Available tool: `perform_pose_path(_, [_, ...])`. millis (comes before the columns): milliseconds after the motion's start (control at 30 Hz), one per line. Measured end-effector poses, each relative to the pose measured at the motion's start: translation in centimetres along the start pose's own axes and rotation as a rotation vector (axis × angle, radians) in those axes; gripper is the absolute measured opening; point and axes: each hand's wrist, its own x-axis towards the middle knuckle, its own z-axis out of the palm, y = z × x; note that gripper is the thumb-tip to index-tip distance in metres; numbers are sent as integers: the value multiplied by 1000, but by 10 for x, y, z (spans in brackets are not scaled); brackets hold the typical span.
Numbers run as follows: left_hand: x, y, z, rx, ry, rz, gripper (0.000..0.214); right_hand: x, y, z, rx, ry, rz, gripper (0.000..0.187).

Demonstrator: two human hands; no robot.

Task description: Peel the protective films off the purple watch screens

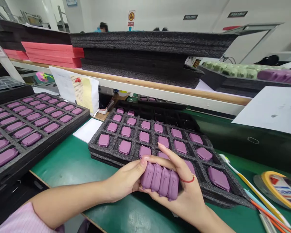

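Observation:
Both hands hold a row of several purple plastic cases (160, 180) stood on edge, just above the near rim of a black foam tray (116, 154). My left hand (126, 179) pinches the left end of the row with thumb and fingers. My right hand (184, 187) cradles the row from below and behind, thumb stretched along its top. A red string circles the right wrist. The tray's pockets hold more purple cases (124, 147); some pockets toward its back are empty.
A second foam tray (63, 129) full of purple cases lies at the left. Stacks of black and red foam sit on the shelf (160, 87) behind. A tape roll (281, 189) and pencils (257, 194) lie at the right on the green mat (70, 161).

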Motion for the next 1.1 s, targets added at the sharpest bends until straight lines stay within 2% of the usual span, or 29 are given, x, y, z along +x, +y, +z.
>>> perform_pose_path(300, [4,1,0,142,84,1,72,0,3,2,2,-11,-5,100])
perform_pose_path(567, [-1,1,1,204,111,51,72,0,1,2,6,-29,-38,100])
perform_pose_path(633, [-1,3,1,258,65,113,70,1,1,4,5,-40,-61,98])
perform_pose_path(767, [0,9,2,414,-108,182,50,3,2,7,-23,-119,-115,88])
perform_pose_path(867, [-1,13,2,531,-32,233,55,3,-1,6,-97,-178,-147,87])
perform_pose_path(967, [-5,14,1,697,74,327,56,1,-5,-1,-30,-168,-82,101])
perform_pose_path(1000, [-7,14,0,742,83,352,55,1,-6,-4,39,-141,-27,99])
perform_pose_path(1100, [-11,16,-1,857,56,456,52,0,-3,-7,293,-24,200,66])
